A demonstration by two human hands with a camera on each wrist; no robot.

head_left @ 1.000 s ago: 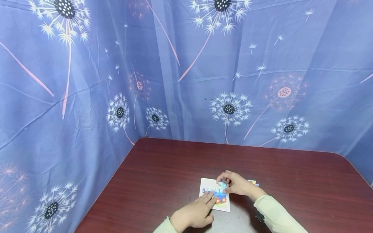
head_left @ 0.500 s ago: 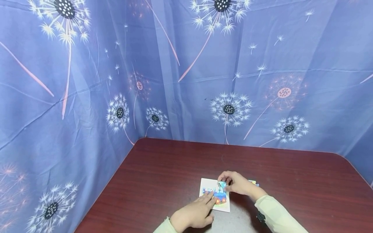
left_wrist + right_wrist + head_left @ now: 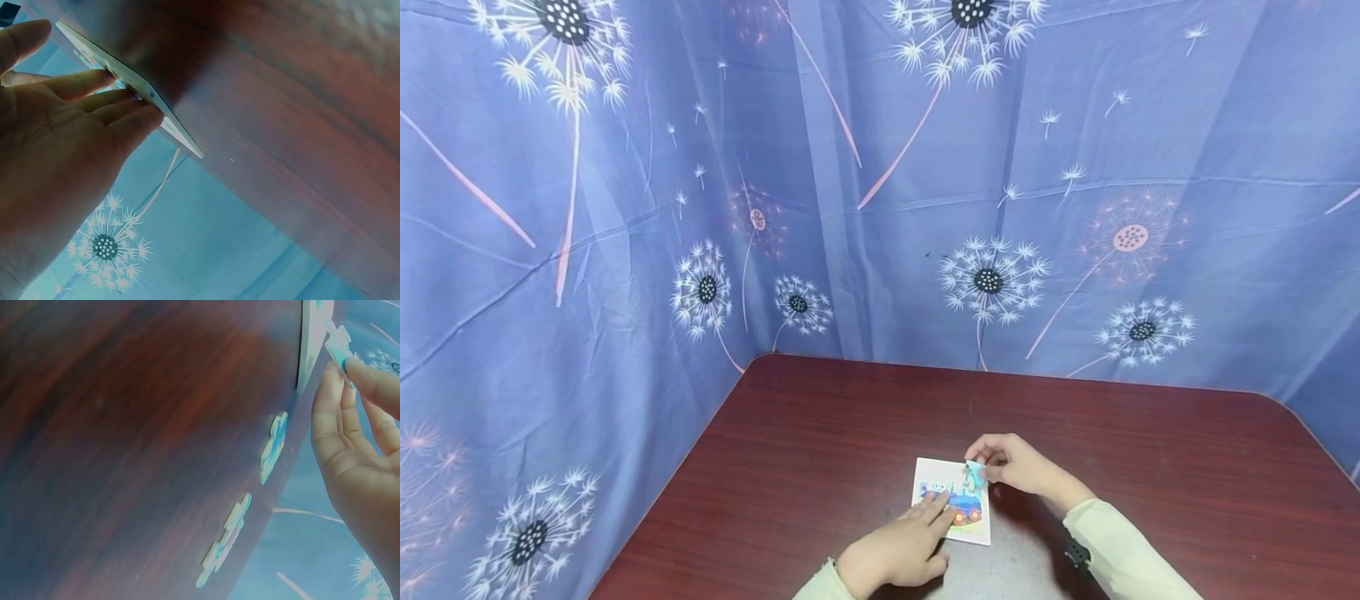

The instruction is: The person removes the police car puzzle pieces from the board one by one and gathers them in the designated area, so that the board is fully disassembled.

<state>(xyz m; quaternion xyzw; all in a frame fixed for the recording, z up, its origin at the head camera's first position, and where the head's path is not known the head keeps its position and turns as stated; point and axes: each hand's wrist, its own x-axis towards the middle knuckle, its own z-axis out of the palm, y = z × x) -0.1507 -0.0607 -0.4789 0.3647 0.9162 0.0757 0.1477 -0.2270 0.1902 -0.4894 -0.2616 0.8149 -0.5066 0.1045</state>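
A small square puzzle board (image 3: 931, 469) with a white border and a blue vehicle picture lies on the table. My left hand (image 3: 898, 552) rests its straight fingers on the board's picture; in the left wrist view those fingertips lie over the board edge (image 3: 186, 139). Between thumb and fingers, my right hand (image 3: 1028, 468) pinches a light-blue puzzle piece (image 3: 976, 475) at the board's upper right corner. In the right wrist view this piece (image 3: 338, 349) is tilted and appears raised off the board (image 3: 307, 347).
Two loose puzzle pieces, one nearer the board (image 3: 274, 449) and one farther off (image 3: 226, 542), lie flat on the dark red wooden table (image 3: 820, 433). A blue dandelion-print curtain (image 3: 880, 275) hangs behind and to the left of it.
My right hand has moved a little up and to the right with the puzzle piece, and now hides the loose piece seen behind it before. The left hand stays in place.
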